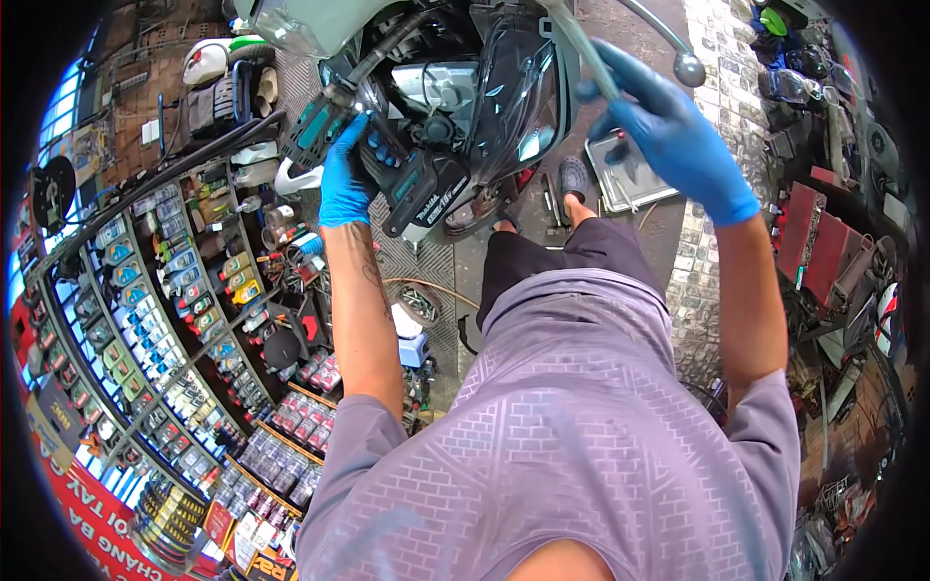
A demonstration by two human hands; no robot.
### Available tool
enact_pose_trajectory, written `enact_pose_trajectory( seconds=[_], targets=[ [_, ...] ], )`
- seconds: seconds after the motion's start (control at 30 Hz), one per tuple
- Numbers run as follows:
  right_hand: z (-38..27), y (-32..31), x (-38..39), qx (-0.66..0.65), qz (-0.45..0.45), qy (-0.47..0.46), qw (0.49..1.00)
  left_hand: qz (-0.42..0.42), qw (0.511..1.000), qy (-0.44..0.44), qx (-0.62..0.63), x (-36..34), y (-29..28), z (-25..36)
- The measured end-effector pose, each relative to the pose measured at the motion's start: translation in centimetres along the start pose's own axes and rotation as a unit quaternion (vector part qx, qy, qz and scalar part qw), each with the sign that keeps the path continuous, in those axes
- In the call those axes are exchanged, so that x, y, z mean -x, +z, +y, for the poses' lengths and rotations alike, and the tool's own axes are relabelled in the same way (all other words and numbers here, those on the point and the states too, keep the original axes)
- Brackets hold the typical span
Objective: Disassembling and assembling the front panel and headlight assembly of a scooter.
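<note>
My left hand (347,179), in a blue glove, is closed round the grip of a teal-and-black cordless impact driver (315,131). The driver's battery (426,198) sticks out to the right of my fingers. A long dark shaft (387,48) runs up from near the driver's nose toward the opened scooter (436,87), whose inner parts show. My right hand (673,136), also gloved in blue, has its fingers around the lower end of a long pale grey strip (586,48) at the scooter's right side. Those fingertips are partly blurred.
At left stand shelves of bottles and packaged goods (194,329). A metal tray (630,179) lies on the floor near my foot. A ball-ended lever (689,70) juts out at upper right. Red toolboxes (819,242) stand farther right.
</note>
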State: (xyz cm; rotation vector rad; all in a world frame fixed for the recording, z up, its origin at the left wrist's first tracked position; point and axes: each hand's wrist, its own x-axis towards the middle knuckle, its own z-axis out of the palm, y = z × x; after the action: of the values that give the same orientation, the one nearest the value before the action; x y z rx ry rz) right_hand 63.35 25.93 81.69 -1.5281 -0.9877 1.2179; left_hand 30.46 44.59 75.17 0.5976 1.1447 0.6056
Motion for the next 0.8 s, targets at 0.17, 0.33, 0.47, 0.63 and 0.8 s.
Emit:
enact_pose_trajectory(
  seconds=[0.17,0.33,0.47,0.63,0.8],
  targets=[
    [1.2,-2.9,-4.9,0.147,-0.087,-0.006,0.985,-0.016,1.000,-0.010,0.017,0.1,-0.3,-0.1],
    [2.3,-3.4,-10.3,0.022,-0.109,-0.426,0.898,-0.007,1.000,-0.011,0.014,-0.3,0.0,0.0],
    [-3.3,-2.1,-9.2,0.388,-0.013,-0.158,0.908,0.007,1.000,-0.002,0.004,0.1,0.0,-0.1],
    [-2.3,-1.1,-11.1,0.377,0.024,-0.194,0.905,-0.010,1.000,-0.002,0.007,0.0,-0.1,0.0],
    [-0.3,1.2,-14.9,0.455,0.127,-0.251,0.845,-0.005,1.000,-0.003,0.005,-0.2,0.2,0.0]
  ],
)
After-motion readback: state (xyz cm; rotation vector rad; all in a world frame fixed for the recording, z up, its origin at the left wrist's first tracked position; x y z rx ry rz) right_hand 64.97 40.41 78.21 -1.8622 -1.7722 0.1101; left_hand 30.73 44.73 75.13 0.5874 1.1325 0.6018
